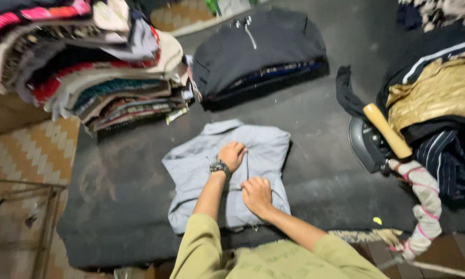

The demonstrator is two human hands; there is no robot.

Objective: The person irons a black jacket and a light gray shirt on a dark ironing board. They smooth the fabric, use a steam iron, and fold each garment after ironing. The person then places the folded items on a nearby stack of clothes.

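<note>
A folded light blue shirt (191,170) lies collar-away on a dark grey padded surface (315,129). My left hand (233,154), with a wristwatch (219,166) on its wrist, presses with closed fingers on the shirt's middle, just below the collar. My right hand (257,195) rests lower on the shirt front, fingers pinched on the fabric near the button line. Both arms come out of olive green short sleeves at the bottom edge.
A tall stack of folded clothes (98,67) stands at the back left. A dark folded pile (258,51) lies behind the shirt. At right an iron with a wooden handle (380,137) sits beside heaped garments (439,98). Patterned floor (31,155) shows left.
</note>
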